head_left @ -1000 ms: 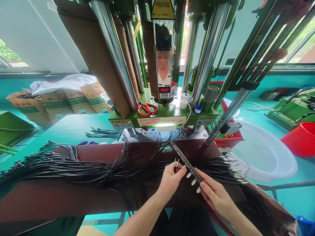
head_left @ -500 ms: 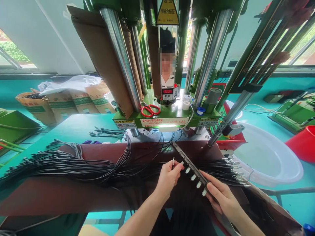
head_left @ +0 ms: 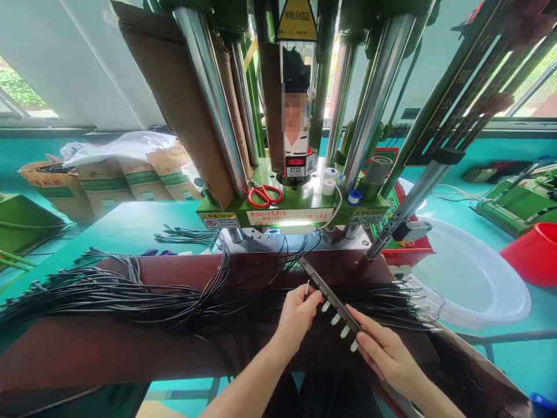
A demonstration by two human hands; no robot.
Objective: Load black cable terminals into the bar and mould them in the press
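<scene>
My right hand point(head_left: 385, 348) grips the near end of a dark metal mould bar point(head_left: 333, 299), which slants up and left above the brown bench. Several silver connectors point(head_left: 335, 319) stick out along its lower left edge. My left hand point(head_left: 298, 316) is closed by the upper part of the bar, thumb and forefinger pinched beside the topmost connector. A thin silver-tipped piece point(head_left: 307, 287) points up out of that hand; its lower part is hidden by the fingers. Whether the left fingertips touch the bar I cannot tell.
A bundle of black cables point(head_left: 174, 296) lies across the brown bench point(head_left: 108, 354). Beyond stands a green press point(head_left: 304, 200) bearing red-handled scissors point(head_left: 264, 196). On the right are a white tub point(head_left: 483, 290) and a red bucket point(head_left: 531, 253).
The bar and my right hand have shifted a little to the left, bringing the bar closer to my left hand. My left hand stays nearly in place, still pinched.
</scene>
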